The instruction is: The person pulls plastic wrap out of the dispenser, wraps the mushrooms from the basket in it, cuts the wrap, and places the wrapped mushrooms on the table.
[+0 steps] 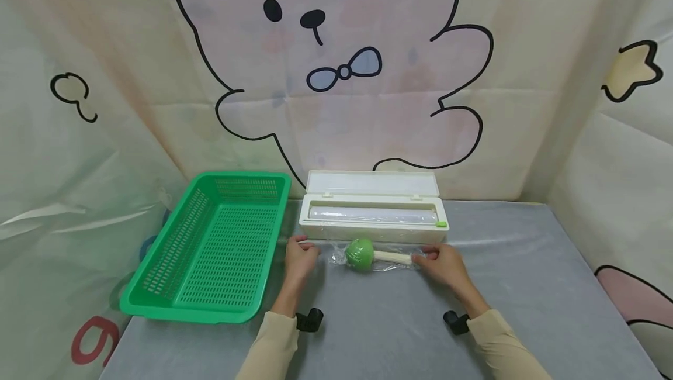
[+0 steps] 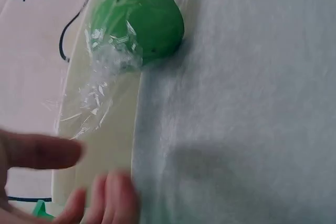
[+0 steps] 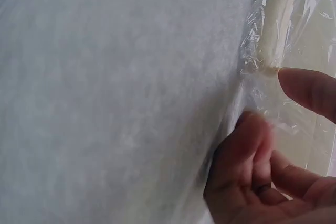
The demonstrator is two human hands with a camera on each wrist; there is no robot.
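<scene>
A thing with a rounded green head (image 1: 360,254) and a pale, ribbed stick-like handle (image 1: 392,258) lies on its side, loosely wrapped in clear cling film (image 1: 338,254). Left of the head is my left hand (image 1: 301,260), its fingers apart and nothing between them; the left wrist view shows the green head (image 2: 137,19) with crumpled film trailing toward that hand. At the handle's end is my right hand (image 1: 444,264). Its thumb (image 3: 310,92) touches the film there, the other fingers are bent below, and a gap shows between them.
Just behind the wrapped thing stands a white cling film dispenser (image 1: 370,232), its lid (image 1: 372,183) raised and a film roll (image 1: 373,215) inside. A green slotted basket (image 1: 273,239) is at the left on the grey-covered table (image 1: 389,333). A printed curtain hangs behind.
</scene>
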